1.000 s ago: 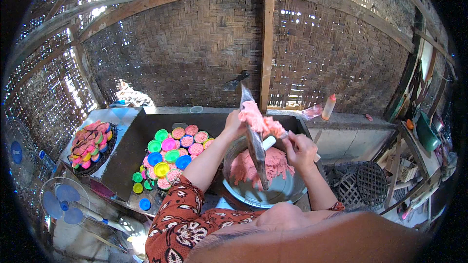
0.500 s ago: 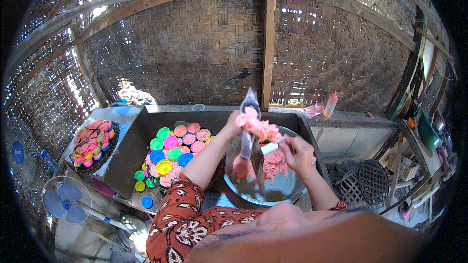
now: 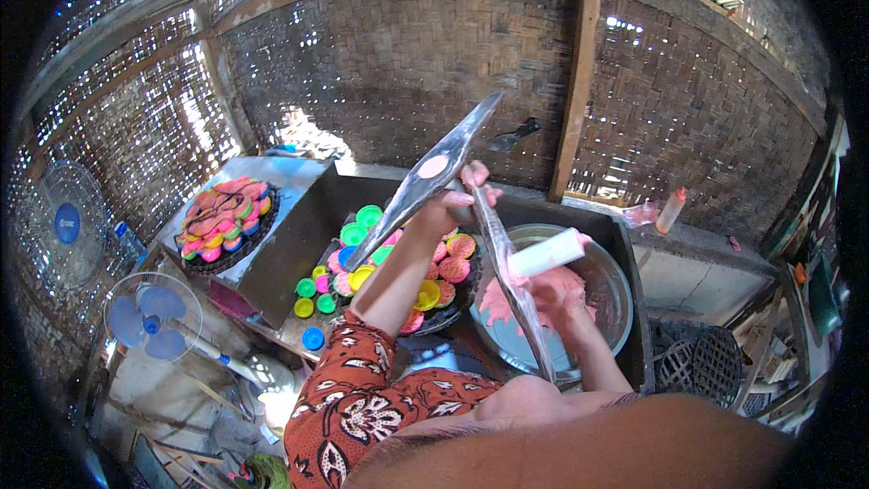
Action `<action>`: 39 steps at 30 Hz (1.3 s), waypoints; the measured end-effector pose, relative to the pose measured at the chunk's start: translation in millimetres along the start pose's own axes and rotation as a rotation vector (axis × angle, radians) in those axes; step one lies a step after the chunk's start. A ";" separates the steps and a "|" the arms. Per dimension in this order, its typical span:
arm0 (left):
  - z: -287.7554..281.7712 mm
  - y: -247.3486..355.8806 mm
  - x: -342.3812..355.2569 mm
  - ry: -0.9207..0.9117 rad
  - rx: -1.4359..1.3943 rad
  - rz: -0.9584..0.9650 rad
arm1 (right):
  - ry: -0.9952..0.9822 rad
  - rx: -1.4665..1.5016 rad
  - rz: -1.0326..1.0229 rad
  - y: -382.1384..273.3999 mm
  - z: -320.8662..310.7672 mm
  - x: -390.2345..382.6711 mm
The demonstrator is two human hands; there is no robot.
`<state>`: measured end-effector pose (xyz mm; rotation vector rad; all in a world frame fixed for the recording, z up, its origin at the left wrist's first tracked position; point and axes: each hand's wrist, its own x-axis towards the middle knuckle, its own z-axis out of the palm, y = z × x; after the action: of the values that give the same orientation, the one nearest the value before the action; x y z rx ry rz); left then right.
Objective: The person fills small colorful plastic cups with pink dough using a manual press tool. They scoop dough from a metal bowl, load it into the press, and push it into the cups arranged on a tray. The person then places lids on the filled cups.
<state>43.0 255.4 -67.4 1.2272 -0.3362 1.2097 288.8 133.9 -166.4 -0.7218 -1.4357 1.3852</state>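
My left hand [image 3: 463,196] is wrapped round the joined end of a wooden lever press with two long arms. One arm [image 3: 425,172] slants up across the workbench, with a round pink patch on it. The other arm [image 3: 518,299] points down toward me and carries a white tube [image 3: 548,254] with pink dough at its end. Below the tube, my right hand [image 3: 563,302] is in the metal basin [image 3: 618,303], at the lump of pink dough [image 3: 496,315]. Its fingers blend into the dough, so their grip is unclear.
Left of the basin stand several small coloured cups [image 3: 429,294], many topped with pink strands. A tray of colourful pieces [image 3: 226,217] sits farther left, near two fans [image 3: 149,321]. A squeeze bottle [image 3: 671,211] stands on the right ledge; a woven wall is behind.
The press arms have swung apart. The pink strands that hung by my hands are gone from there. My right hand has dropped to the dough in the basin, and the view has shifted left.
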 end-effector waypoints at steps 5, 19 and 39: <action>13.5 20.4 -18.8 -0.078 0.250 0.026 | -0.519 0.974 0.168 -39.5 86.7 10.4; 50.9 110.2 -88.7 -0.244 1.726 -0.557 | -0.045 -0.742 -0.541 -88.2 121.1 36.0; 2.7 96.1 -112.1 -0.157 1.715 -0.332 | -0.305 -0.918 -0.388 -71.4 146.9 56.6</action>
<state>-80.6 181.5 -100.4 2.6519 1.0189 0.9617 149.4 116.5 -65.6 -0.7359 -2.3431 0.4958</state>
